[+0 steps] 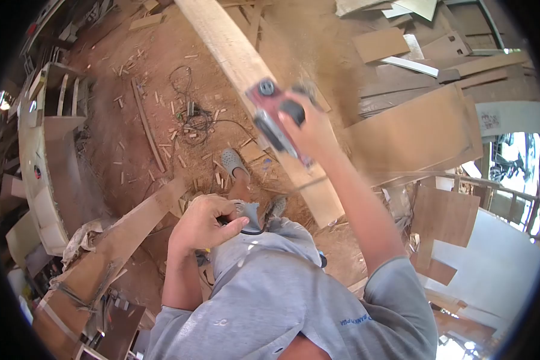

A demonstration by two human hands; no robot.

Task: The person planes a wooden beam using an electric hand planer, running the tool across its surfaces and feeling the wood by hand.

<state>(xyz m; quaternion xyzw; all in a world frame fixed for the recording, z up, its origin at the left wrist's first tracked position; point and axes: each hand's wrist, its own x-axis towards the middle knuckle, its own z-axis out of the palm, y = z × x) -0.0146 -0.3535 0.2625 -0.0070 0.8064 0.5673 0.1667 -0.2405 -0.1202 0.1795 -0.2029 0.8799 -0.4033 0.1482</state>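
Grip closed round the handheld power planer (265, 103), the right hand (313, 131) seems to steady it along the wooden board (229, 51) beneath, while the left hand (203, 223) sits beside the grey shirt (264, 276), whether pinching cloth I cannot tell.

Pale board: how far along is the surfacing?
Done: pale board looks fairly even along its visible top face, though finish quality can't be judged.
In hand: right hand has the red power tool on the board; the brown dust haze suggests it's cutting.
Left: probably finishing this face; I can't tell which stretches remain or how many passes.
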